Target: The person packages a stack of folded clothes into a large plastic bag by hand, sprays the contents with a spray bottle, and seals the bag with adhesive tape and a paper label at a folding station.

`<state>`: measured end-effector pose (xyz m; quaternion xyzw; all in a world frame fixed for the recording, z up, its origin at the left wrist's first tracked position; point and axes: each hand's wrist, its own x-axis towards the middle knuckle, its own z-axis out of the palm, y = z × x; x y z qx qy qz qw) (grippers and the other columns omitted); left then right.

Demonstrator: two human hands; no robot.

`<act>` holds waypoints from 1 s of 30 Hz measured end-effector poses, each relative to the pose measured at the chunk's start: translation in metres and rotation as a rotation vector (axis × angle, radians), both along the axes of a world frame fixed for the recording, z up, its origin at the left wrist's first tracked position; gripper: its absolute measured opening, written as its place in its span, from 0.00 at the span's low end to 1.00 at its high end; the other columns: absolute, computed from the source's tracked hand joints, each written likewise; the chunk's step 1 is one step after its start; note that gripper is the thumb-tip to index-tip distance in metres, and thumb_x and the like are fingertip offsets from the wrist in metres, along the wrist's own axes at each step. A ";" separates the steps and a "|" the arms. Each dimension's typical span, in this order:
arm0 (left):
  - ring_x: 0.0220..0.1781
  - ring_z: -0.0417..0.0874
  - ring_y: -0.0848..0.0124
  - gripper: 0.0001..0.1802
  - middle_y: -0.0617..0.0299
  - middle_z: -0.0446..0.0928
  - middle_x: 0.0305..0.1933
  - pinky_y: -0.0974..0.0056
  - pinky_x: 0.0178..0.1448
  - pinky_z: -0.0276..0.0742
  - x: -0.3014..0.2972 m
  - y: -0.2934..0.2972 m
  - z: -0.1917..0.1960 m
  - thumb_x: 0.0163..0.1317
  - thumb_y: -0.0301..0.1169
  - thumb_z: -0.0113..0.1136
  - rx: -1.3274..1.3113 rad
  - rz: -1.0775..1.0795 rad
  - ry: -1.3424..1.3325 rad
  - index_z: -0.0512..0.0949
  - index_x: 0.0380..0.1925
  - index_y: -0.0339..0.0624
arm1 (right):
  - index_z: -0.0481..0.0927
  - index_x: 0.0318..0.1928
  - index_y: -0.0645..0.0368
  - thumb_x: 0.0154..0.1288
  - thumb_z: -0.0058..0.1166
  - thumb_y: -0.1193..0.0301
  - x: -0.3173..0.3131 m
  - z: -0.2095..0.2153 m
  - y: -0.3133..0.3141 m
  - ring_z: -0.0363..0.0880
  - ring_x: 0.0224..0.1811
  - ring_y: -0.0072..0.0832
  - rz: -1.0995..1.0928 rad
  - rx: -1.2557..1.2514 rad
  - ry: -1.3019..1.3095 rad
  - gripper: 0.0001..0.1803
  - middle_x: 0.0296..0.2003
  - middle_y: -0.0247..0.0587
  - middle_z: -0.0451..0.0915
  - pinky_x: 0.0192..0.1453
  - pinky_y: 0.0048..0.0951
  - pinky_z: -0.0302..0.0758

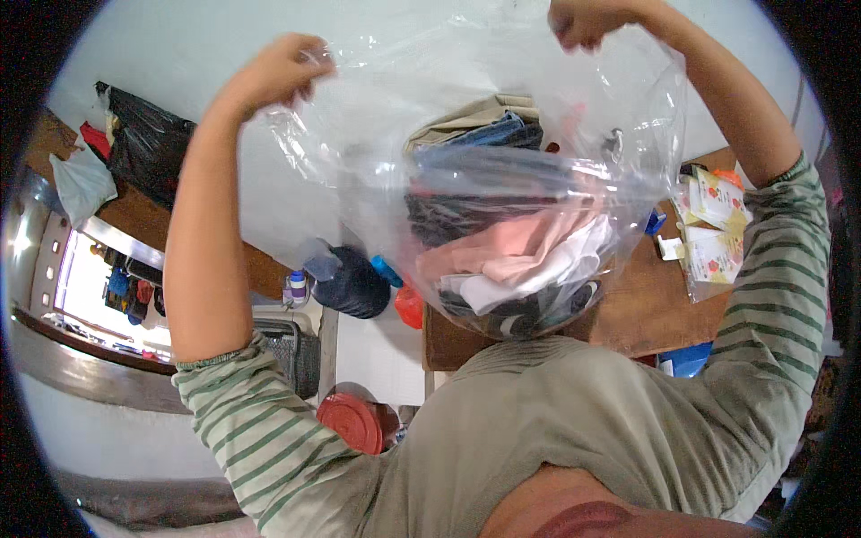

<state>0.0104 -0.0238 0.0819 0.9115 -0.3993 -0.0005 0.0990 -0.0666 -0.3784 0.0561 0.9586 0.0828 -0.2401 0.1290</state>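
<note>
Both my arms are raised, holding up a large clear plastic bag (377, 125). My left hand (276, 72) grips the bag's top edge at the upper left. My right hand (583, 22) pinches the opposite top edge at the upper right. Inside the bag sits a stack of folded clothes (502, 242): beige and blue pieces on top, dark ones in the middle, pink and white ones at the bottom. The bag hangs in front of my chest, above a brown wooden table (641, 305).
Paper packets (715, 224) lie on the table at the right. A dark bag (352, 285), a blue-capped bottle (298, 285) and a red round lid (352, 421) are below on the left. A black plastic sack (143, 143) and a white bag (81, 184) rest on a shelf at left.
</note>
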 end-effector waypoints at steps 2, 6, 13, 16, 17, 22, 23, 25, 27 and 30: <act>0.19 0.68 0.82 0.15 0.71 0.66 0.18 0.76 0.23 0.59 0.007 0.044 0.027 0.57 0.43 0.55 -0.326 0.048 -0.081 0.76 0.34 0.43 | 0.79 0.37 0.64 0.59 0.52 0.58 -0.025 0.036 -0.020 0.76 0.32 0.26 -0.089 0.383 -0.514 0.19 0.31 0.40 0.80 0.33 0.29 0.73; 0.42 0.76 0.71 0.23 0.59 0.75 0.38 0.68 0.46 0.67 0.007 0.100 -0.016 0.61 0.47 0.48 -1.155 0.196 -0.035 0.73 0.45 0.40 | 0.74 0.47 0.59 0.65 0.45 0.61 -0.082 0.018 -0.062 0.73 0.32 0.21 -0.122 1.480 -1.210 0.17 0.32 0.34 0.76 0.39 0.22 0.71; 0.57 0.68 0.66 0.25 0.54 0.66 0.56 0.62 0.60 0.62 -0.099 0.050 -0.331 0.67 0.43 0.34 -1.248 0.264 0.645 0.62 0.56 0.36 | 0.68 0.55 0.59 0.66 0.42 0.56 -0.110 -0.222 -0.027 0.71 0.41 0.22 -0.844 1.935 -0.921 0.24 0.40 0.35 0.74 0.47 0.22 0.67; 0.55 0.68 0.66 0.24 0.55 0.66 0.57 0.64 0.59 0.64 -0.092 0.031 -0.394 0.67 0.41 0.34 -1.035 0.188 0.709 0.61 0.56 0.36 | 0.68 0.55 0.60 0.65 0.41 0.54 -0.127 -0.265 0.062 0.70 0.43 0.24 -0.944 1.915 -0.705 0.26 0.42 0.37 0.73 0.50 0.24 0.65; 0.54 0.70 0.65 0.24 0.55 0.66 0.56 0.63 0.57 0.65 -0.084 0.028 -0.401 0.67 0.42 0.36 -0.901 0.158 0.641 0.61 0.56 0.38 | 0.67 0.55 0.60 0.65 0.41 0.54 -0.127 -0.270 0.081 0.69 0.44 0.25 -0.943 1.909 -0.668 0.26 0.43 0.37 0.73 0.51 0.25 0.64; 0.51 0.71 0.65 0.25 0.57 0.68 0.53 0.62 0.56 0.66 -0.044 0.043 -0.415 0.66 0.45 0.36 -0.961 -0.008 0.369 0.62 0.54 0.38 | 0.67 0.56 0.62 0.65 0.40 0.51 -0.109 -0.278 0.123 0.68 0.49 0.28 -0.903 1.825 -0.661 0.29 0.47 0.40 0.72 0.56 0.28 0.60; 0.53 0.69 0.64 0.26 0.57 0.68 0.54 0.61 0.57 0.65 -0.061 0.026 -0.384 0.66 0.47 0.35 -1.142 0.103 0.775 0.62 0.55 0.38 | 0.67 0.56 0.62 0.65 0.39 0.51 -0.112 -0.279 0.117 0.67 0.50 0.29 -0.923 1.790 -0.709 0.30 0.47 0.41 0.71 0.57 0.29 0.59; 0.56 0.67 0.62 0.28 0.55 0.66 0.56 0.60 0.60 0.62 -0.088 0.024 -0.318 0.66 0.49 0.34 -1.378 0.262 1.020 0.61 0.56 0.38 | 0.67 0.56 0.63 0.64 0.39 0.50 -0.118 -0.270 0.106 0.67 0.52 0.30 -0.925 1.715 -0.808 0.31 0.49 0.42 0.71 0.59 0.30 0.58; 0.60 0.65 0.61 0.31 0.54 0.65 0.57 0.59 0.63 0.59 -0.091 0.035 -0.261 0.66 0.52 0.32 -1.441 0.256 0.700 0.60 0.57 0.37 | 0.66 0.56 0.63 0.64 0.38 0.49 -0.132 -0.242 0.079 0.66 0.54 0.31 -0.926 1.604 -1.027 0.32 0.50 0.43 0.70 0.61 0.31 0.56; 0.68 0.53 0.61 0.34 0.50 0.57 0.65 0.56 0.69 0.44 -0.088 0.065 -0.183 0.67 0.50 0.28 -1.218 0.047 -0.312 0.58 0.60 0.31 | 0.69 0.54 0.64 0.64 0.40 0.50 -0.151 -0.172 0.015 0.66 0.54 0.32 -0.552 1.452 -1.612 0.30 0.49 0.44 0.71 0.62 0.32 0.56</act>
